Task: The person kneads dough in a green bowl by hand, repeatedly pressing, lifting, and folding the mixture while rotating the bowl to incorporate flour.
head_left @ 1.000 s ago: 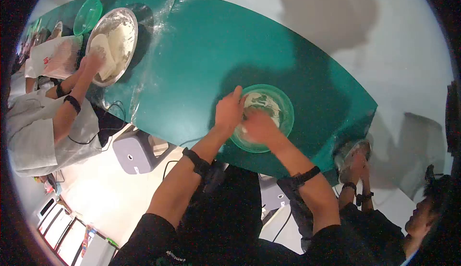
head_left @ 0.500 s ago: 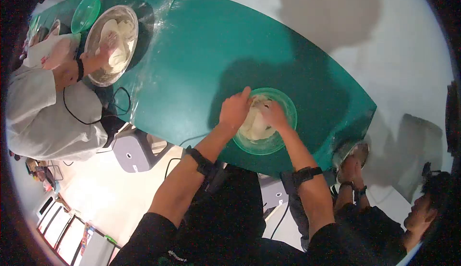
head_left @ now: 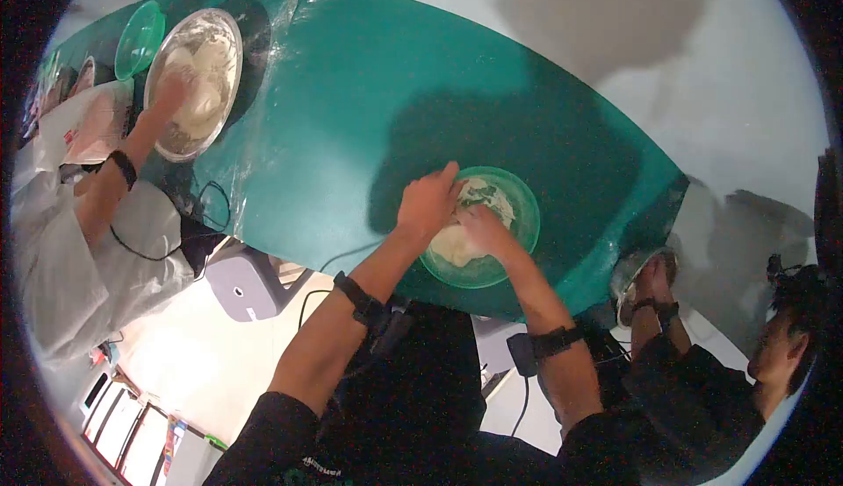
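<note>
A see-through green bowl (head_left: 524,256) stands near the front edge of the table, with a pale lump of dough (head_left: 454,247) and loose flour inside. My left hand (head_left: 428,203) grips the bowl's left rim, thumb side up, its fingertips partly hidden over the edge. Inside the bowl, my right hand (head_left: 485,230) has its fingers curled onto the dough, pressing at its upper right side. White flour (head_left: 486,194) lies on the bowl's far inner wall and bottom.
The green table (head_left: 342,91) has a flour-dusted seam at left. Beyond it, a co-worker's hand (head_left: 176,86) works dough in a metal bowl (head_left: 235,91), beside another green bowl (head_left: 140,40). At right, another person's hands (head_left: 652,282) are in a metal bowl (head_left: 625,277). A grey stool (head_left: 239,286) stands below.
My right hand has moved left and down over the dough, baring the floury far part of the bowl. My left hand stays at the rim. The left co-worker's hand has shifted within the metal bowl.
</note>
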The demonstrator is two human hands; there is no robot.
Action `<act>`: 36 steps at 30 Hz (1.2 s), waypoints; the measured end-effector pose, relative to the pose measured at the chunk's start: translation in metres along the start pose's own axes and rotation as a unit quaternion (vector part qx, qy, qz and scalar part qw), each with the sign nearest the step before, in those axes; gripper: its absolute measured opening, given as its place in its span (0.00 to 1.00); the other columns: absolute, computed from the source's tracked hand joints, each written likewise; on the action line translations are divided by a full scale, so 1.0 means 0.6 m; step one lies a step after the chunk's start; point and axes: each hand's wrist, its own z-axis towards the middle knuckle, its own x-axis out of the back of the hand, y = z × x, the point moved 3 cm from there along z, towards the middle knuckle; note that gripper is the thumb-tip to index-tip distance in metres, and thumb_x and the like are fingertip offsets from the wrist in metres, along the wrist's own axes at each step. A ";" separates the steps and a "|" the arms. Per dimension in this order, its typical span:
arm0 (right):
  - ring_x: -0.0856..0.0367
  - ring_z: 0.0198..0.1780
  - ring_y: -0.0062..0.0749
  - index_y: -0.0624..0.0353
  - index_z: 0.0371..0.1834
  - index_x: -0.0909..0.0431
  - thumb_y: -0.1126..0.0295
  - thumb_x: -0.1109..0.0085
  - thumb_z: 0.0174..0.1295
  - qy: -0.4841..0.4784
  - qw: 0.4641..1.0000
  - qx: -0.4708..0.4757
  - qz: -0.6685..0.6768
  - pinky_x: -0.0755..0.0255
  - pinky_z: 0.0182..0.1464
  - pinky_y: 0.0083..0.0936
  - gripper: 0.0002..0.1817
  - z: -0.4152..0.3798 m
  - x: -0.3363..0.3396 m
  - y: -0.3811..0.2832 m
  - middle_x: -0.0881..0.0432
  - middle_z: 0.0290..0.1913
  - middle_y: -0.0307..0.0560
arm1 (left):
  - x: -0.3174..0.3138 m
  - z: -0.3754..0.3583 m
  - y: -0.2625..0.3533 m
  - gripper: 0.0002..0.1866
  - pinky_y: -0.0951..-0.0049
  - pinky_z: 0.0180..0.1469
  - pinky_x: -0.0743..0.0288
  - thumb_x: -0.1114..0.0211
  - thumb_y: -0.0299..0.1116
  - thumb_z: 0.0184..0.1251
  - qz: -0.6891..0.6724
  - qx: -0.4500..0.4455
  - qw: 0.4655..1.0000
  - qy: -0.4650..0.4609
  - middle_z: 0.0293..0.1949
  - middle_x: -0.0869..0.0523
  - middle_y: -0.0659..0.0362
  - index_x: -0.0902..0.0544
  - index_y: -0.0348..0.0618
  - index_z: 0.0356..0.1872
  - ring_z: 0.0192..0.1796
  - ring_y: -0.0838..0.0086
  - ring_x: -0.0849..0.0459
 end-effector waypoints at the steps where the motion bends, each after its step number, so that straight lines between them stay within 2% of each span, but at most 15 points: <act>1: 0.12 0.51 0.51 0.63 0.55 0.14 0.55 0.46 0.73 -0.003 0.999 0.036 -0.037 0.22 0.54 0.44 0.23 0.011 -0.011 0.034 0.11 0.47 0.64 | -0.001 0.000 -0.003 0.12 0.44 0.39 0.18 0.39 0.42 0.78 0.000 -0.009 1.000 0.006 0.36 0.12 0.47 0.28 0.46 0.47 0.38 0.42 0.12; 2: 0.11 0.50 0.51 0.63 0.54 0.14 0.55 0.46 0.74 -0.007 0.995 0.074 -0.073 0.22 0.54 0.44 0.23 0.019 -0.020 0.051 0.11 0.46 0.63 | -0.001 0.000 -0.006 0.12 0.44 0.38 0.18 0.39 0.42 0.78 0.001 -0.016 1.000 0.012 0.36 0.12 0.47 0.28 0.46 0.47 0.38 0.43 0.12; 4: 0.11 0.47 0.51 0.63 0.54 0.15 0.54 0.45 0.74 -0.075 0.996 0.034 -0.025 0.22 0.51 0.45 0.22 0.017 0.001 0.022 0.10 0.43 0.62 | -0.001 0.001 -0.012 0.13 0.44 0.37 0.18 0.38 0.42 0.77 0.008 -0.014 1.000 0.005 0.36 0.12 0.47 0.28 0.46 0.46 0.37 0.43 0.12; 6: 0.11 0.47 0.54 0.61 0.52 0.15 0.54 0.45 0.74 -0.043 0.997 -0.032 0.047 0.22 0.49 0.49 0.21 0.017 0.006 0.024 0.11 0.44 0.61 | -0.006 0.005 -0.009 0.13 0.44 0.36 0.18 0.38 0.43 0.76 0.009 -0.015 1.000 0.004 0.34 0.12 0.45 0.28 0.46 0.46 0.36 0.42 0.12; 8: 0.13 0.50 0.61 0.57 0.49 0.15 0.54 0.46 0.73 0.080 0.980 -0.115 0.144 0.22 0.50 0.55 0.19 0.023 -0.031 0.055 0.12 0.47 0.62 | -0.013 0.004 -0.012 0.13 0.43 0.35 0.19 0.36 0.43 0.75 0.012 -0.009 1.000 0.010 0.31 0.13 0.42 0.26 0.46 0.46 0.35 0.42 0.13; 12: 0.14 0.47 0.62 0.59 0.46 0.17 0.54 0.41 0.71 0.193 0.973 -0.121 0.037 0.23 0.47 0.56 0.18 -0.012 -0.043 -0.030 0.13 0.42 0.63 | -0.021 0.006 -0.004 0.15 0.42 0.37 0.19 0.36 0.44 0.74 -0.019 -0.039 0.999 0.019 0.31 0.13 0.43 0.25 0.45 0.46 0.35 0.42 0.12; 17: 0.17 0.47 0.64 0.61 0.45 0.20 0.56 0.41 0.71 0.343 0.926 -0.143 0.073 0.26 0.50 0.56 0.17 -0.001 -0.069 -0.044 0.16 0.40 0.64 | -0.017 0.005 0.004 0.17 0.42 0.39 0.19 0.33 0.46 0.70 -0.039 -0.019 0.999 0.013 0.33 0.13 0.43 0.23 0.43 0.45 0.37 0.40 0.12; 20: 0.21 0.53 0.66 0.62 0.46 0.20 0.54 0.43 0.71 0.439 0.897 -0.048 -0.004 0.28 0.54 0.59 0.19 0.010 -0.078 -0.043 0.18 0.46 0.64 | -0.001 0.011 0.007 0.17 0.43 0.39 0.20 0.33 0.45 0.69 -0.081 0.036 0.996 -0.002 0.32 0.14 0.42 0.23 0.42 0.43 0.38 0.40 0.13; 23: 0.25 0.57 0.68 0.63 0.45 0.21 0.54 0.42 0.69 0.457 0.887 -0.066 0.006 0.32 0.57 0.62 0.19 0.027 -0.080 -0.044 0.21 0.49 0.64 | 0.006 0.009 0.006 0.16 0.45 0.39 0.21 0.34 0.45 0.71 -0.154 0.052 0.986 0.047 0.29 0.15 0.41 0.25 0.43 0.39 0.36 0.39 0.15; 26: 0.26 0.53 0.69 0.63 0.41 0.23 0.55 0.42 0.69 0.474 0.879 -0.056 -0.021 0.33 0.57 0.65 0.18 0.053 -0.110 -0.004 0.22 0.47 0.65 | -0.001 0.007 -0.007 0.16 0.45 0.37 0.22 0.35 0.45 0.73 -0.158 0.025 0.987 0.028 0.31 0.16 0.40 0.23 0.42 0.42 0.36 0.38 0.15; 28: 0.26 0.46 0.66 0.62 0.35 0.25 0.57 0.42 0.69 0.538 0.838 0.024 -0.089 0.32 0.55 0.63 0.17 0.050 -0.112 0.010 0.23 0.40 0.63 | -0.008 -0.001 -0.001 0.14 0.46 0.36 0.22 0.38 0.44 0.76 -0.149 0.003 0.989 0.020 0.30 0.15 0.42 0.24 0.42 0.40 0.35 0.40 0.15; 30: 0.26 0.40 0.64 0.61 0.30 0.27 0.58 0.43 0.71 0.575 0.812 0.054 -0.086 0.31 0.52 0.60 0.17 0.058 -0.099 0.007 0.24 0.34 0.61 | -0.006 0.000 0.002 0.13 0.47 0.35 0.22 0.41 0.42 0.78 -0.128 -0.009 0.991 0.031 0.30 0.15 0.44 0.25 0.43 0.39 0.34 0.42 0.15; 32: 0.27 0.35 0.62 0.61 0.27 0.28 0.59 0.45 0.72 0.579 0.815 0.024 -0.013 0.30 0.49 0.57 0.19 0.040 -0.051 -0.047 0.25 0.29 0.59 | -0.013 -0.005 -0.001 0.13 0.47 0.34 0.22 0.42 0.42 0.80 -0.097 -0.004 0.994 0.046 0.30 0.15 0.45 0.25 0.43 0.39 0.33 0.43 0.15; 35: 0.28 0.29 0.60 0.61 0.25 0.30 0.61 0.47 0.74 0.587 0.809 -0.030 0.023 0.29 0.41 0.50 0.19 0.052 -0.059 -0.024 0.27 0.24 0.55 | -0.004 -0.005 -0.002 0.15 0.48 0.32 0.22 0.42 0.44 0.80 -0.078 -0.017 0.996 0.050 0.30 0.14 0.47 0.26 0.44 0.38 0.34 0.44 0.14; 36: 0.23 0.31 0.60 0.64 0.29 0.21 0.59 0.49 0.75 0.566 0.822 -0.048 0.046 0.28 0.38 0.47 0.20 0.045 -0.053 -0.020 0.20 0.28 0.57 | -0.003 -0.001 -0.001 0.15 0.48 0.32 0.22 0.41 0.45 0.80 -0.052 -0.026 0.996 0.064 0.30 0.14 0.47 0.26 0.44 0.38 0.34 0.45 0.14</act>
